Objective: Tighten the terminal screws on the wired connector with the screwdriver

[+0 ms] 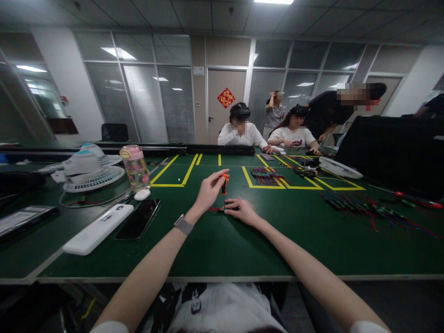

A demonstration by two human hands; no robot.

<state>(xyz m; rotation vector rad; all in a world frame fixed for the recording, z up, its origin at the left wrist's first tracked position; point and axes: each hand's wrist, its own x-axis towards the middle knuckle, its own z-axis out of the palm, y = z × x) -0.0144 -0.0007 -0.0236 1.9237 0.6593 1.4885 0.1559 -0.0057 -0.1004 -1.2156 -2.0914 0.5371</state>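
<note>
My left hand grips the orange and black handle of a screwdriver between thumb and fingers. The screwdriver stands upright, its shaft pointing down at a small wired part on the green table. Red wires run out from this part to the left; its details are too small to make out. With its fingertips, my right hand steadies the part against the tabletop, close by the screwdriver's tip.
A black phone, a white power bank, a bottle and white fans lie left. Wired boards sit by yellow tape, with more wired boards at right. Several people are across the table.
</note>
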